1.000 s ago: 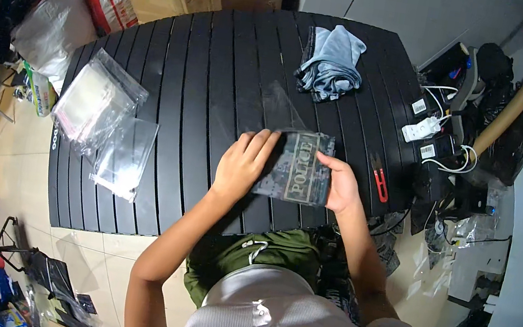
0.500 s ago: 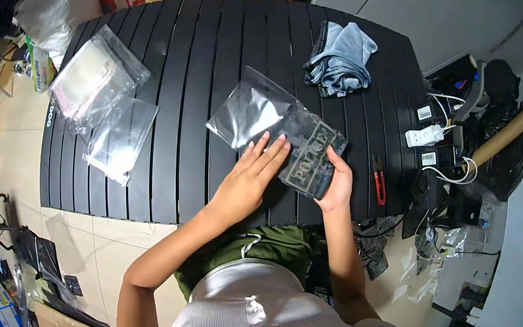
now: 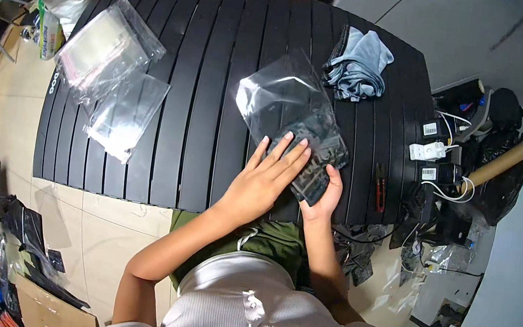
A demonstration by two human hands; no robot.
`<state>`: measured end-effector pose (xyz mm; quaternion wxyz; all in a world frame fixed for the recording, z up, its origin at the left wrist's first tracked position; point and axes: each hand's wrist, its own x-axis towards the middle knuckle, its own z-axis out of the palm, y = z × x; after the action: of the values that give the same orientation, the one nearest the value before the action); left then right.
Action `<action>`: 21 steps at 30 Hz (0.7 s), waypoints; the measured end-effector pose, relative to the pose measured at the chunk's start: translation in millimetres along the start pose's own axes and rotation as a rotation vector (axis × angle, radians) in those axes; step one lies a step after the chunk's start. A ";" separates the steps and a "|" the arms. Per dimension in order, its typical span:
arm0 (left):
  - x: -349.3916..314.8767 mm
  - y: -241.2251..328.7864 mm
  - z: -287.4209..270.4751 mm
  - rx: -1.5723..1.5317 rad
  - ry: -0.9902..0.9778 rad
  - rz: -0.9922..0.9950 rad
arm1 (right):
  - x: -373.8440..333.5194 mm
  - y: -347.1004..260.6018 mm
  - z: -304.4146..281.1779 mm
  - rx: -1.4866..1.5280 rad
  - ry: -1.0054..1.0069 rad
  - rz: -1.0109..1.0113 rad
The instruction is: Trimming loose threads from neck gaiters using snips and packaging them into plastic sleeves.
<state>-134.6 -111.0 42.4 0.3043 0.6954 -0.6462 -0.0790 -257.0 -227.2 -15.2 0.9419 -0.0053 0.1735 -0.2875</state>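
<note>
My left hand (image 3: pixel 265 181) is lying flat, its fingers open and a little spread, across the camo piece (image 3: pixel 326 152); my right hand (image 3: pixel 324 197) is gripping that piece at its near right corner — the thumb is pointing up along the right edge, while the other fingers are hiding underneath, so I cannot tell how they are curling. The camo piece is sitting at a tilt over the near part of the black table (image 3: pixel 213 87), right of the middle; a clear bag (image 3: pixel 265 99) is shining over it and reaching away beyond it toward the upper left. Farther off, a blue cloth (image 3: pixel 361 66) is lying bunched near the far right corner; red snips (image 3: pixel 379 194) are resting near the right edge; on the left side, a bag pile (image 3: pixel 106 40) is spreading out — a loose bag (image 3: pixel 125 116) is lying at its near side.
</note>
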 end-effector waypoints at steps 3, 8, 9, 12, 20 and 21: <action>-0.8 0.8 -5.0 -0.003 -0.019 0.039 | -2.1 8.5 2.0 -0.016 0.018 -0.020; -3.3 11.4 -0.1 -0.088 0.013 0.004 | -3.1 21.9 0.9 -0.177 0.123 -0.126; -3.5 11.7 0.4 -0.088 0.015 0.000 | -4.7 25.0 5.7 -0.180 0.123 -0.121; -5.1 13.3 2.5 -0.105 0.064 -0.019 | -7.3 29.8 9.6 -0.242 0.106 -0.037; -11.8 27.5 4.1 -0.060 0.066 0.054 | -10.2 48.9 21.0 -0.313 0.257 -0.266; -14.3 28.6 3.5 -0.060 0.058 0.052 | -12.4 45.5 27.3 -0.519 0.213 -0.272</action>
<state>-162.9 -98.0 50.6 0.3457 0.6708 -0.6523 -0.0702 -233.1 -185.0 9.5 0.8386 -0.2385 0.3364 -0.3559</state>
